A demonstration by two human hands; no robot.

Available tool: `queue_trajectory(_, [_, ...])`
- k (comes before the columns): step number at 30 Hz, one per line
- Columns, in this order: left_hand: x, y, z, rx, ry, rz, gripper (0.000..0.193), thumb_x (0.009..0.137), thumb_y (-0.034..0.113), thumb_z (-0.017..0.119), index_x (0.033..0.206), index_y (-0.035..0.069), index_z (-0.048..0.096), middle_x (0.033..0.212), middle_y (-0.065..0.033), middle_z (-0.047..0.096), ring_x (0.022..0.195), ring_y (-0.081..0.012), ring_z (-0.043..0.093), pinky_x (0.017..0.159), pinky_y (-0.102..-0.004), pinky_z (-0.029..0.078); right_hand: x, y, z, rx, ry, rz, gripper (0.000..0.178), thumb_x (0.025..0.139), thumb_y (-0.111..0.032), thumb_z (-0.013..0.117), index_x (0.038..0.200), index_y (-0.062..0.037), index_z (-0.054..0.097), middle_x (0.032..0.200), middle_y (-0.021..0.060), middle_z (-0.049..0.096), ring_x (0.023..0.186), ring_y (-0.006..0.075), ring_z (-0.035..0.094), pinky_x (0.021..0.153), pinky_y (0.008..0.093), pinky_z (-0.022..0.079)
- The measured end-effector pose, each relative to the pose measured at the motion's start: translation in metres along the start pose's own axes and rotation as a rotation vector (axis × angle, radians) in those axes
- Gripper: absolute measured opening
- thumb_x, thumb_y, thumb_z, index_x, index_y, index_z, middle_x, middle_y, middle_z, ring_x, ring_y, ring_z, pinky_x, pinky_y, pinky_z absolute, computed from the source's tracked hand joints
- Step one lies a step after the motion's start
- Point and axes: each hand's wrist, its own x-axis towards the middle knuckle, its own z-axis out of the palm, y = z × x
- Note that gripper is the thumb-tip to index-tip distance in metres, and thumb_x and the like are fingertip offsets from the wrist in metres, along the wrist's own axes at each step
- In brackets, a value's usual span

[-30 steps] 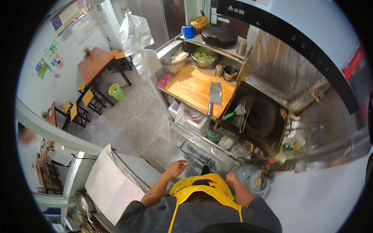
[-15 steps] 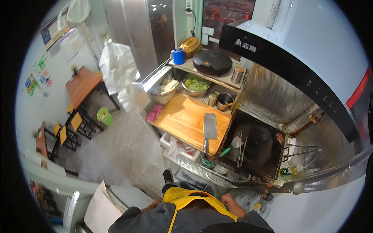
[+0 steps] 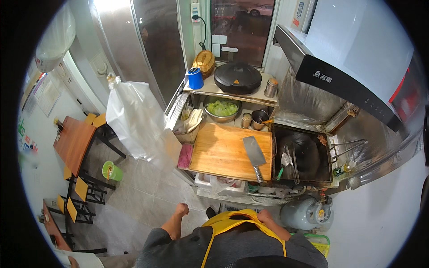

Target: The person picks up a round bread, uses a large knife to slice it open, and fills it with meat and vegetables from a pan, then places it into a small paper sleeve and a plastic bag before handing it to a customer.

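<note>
Steel-bladed, a cleaver (image 3: 254, 151) lies flat on a wooden cutting board (image 3: 214, 147) close to its right edge, the handle pointing to the near side and reaching the front edge by the front right corner. Its long axis runs from back left to front right, and it lies ahead of the right hand (image 3: 264, 216), the nearer of the two, and slightly to that hand's left. The right hand is curled at the edge of a yellow apron (image 3: 223, 225); whether it grips the fabric cannot be told. The left hand (image 3: 181, 209), well apart from the board's front edge, looks loosely curled with nothing seen in it; how tightly it is closed is unclear. Half a second earlier that hand barely showed past the sleeve (image 3: 155, 245); now it is in plain view, and the cleaver remains on the board. Beyond the board's right edge, a green-handled spatula (image 3: 280, 173) and tongs (image 3: 295, 167) rest toward the left edge of a black griddle (image 3: 319, 161). Greens (image 3: 222, 107) fill a metal bowl (image 3: 222, 118) past the board's back edge.
</note>
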Motion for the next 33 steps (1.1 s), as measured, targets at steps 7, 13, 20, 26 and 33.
queue_trajectory(7, [0.026, 0.004, 0.011, -0.012, -0.157, -0.116, 0.021, 0.094, 0.018, 0.051, 0.09, 0.006, 0.067, 0.079, -0.0126, 0.069, 0.065, -0.0253, 0.068, 0.052, -0.0389, 0.055, 0.035, 0.012, -0.001, 0.211, -0.331, -0.078, 0.023, 0.09, -0.015, 0.058, 0.076, 0.0031, 0.063, 0.067, 0.0136, 0.062, 0.053, 0.0205, 0.059, 0.049, 0.0349, 0.047])
queue_trajectory(13, [0.01, -0.022, 0.03, 1.425, -0.297, 0.887, 0.027, 0.084, 0.031, 0.061, 0.077, 0.008, 0.073, 0.081, -0.0106, 0.072, 0.078, -0.0267, 0.071, 0.065, -0.0434, 0.055, -0.02, -0.048, -0.058, 0.281, -0.318, 0.205, 0.023, 0.085, -0.014, 0.064, 0.071, 0.0037, 0.061, 0.068, 0.0141, 0.062, 0.051, 0.0212, 0.058, 0.047, 0.0352, 0.045])
queue_trajectory(20, [0.003, -0.002, 0.028, 1.491, -0.263, 0.784, 0.027, 0.08, 0.031, 0.064, 0.075, 0.006, 0.072, 0.077, -0.0124, 0.071, 0.075, -0.0269, 0.071, 0.065, -0.0443, 0.055, 0.001, -0.038, -0.055, 0.239, -0.237, 0.195, 0.018, 0.079, -0.012, 0.066, 0.07, 0.0031, 0.066, 0.063, 0.0143, 0.062, 0.053, 0.0232, 0.062, 0.049, 0.0377, 0.048])
queue_trajectory(26, [0.024, 0.048, 0.032, 1.408, -0.568, 0.4, 0.028, 0.088, 0.034, 0.06, 0.081, 0.008, 0.066, 0.1, -0.0082, 0.071, 0.088, -0.0254, 0.068, 0.067, -0.0427, 0.057, 0.014, -0.028, -0.055, 0.253, -0.221, 0.275, 0.027, 0.081, -0.023, 0.063, 0.082, 0.0033, 0.069, 0.084, 0.0179, 0.068, 0.076, 0.0295, 0.066, 0.066, 0.0401, 0.051])
queue_trajectory(33, [0.013, 0.036, 0.048, -0.098, -0.464, -0.07, 0.021, 0.09, 0.013, 0.055, 0.07, 0.011, 0.06, 0.065, -0.0037, 0.063, 0.059, -0.0165, 0.064, 0.048, -0.0327, 0.052, 0.016, -0.024, -0.044, 0.327, -0.211, 0.271, 0.028, 0.08, -0.024, 0.063, 0.085, 0.0019, 0.072, 0.092, 0.0186, 0.071, 0.084, 0.0329, 0.069, 0.074, 0.0418, 0.053])
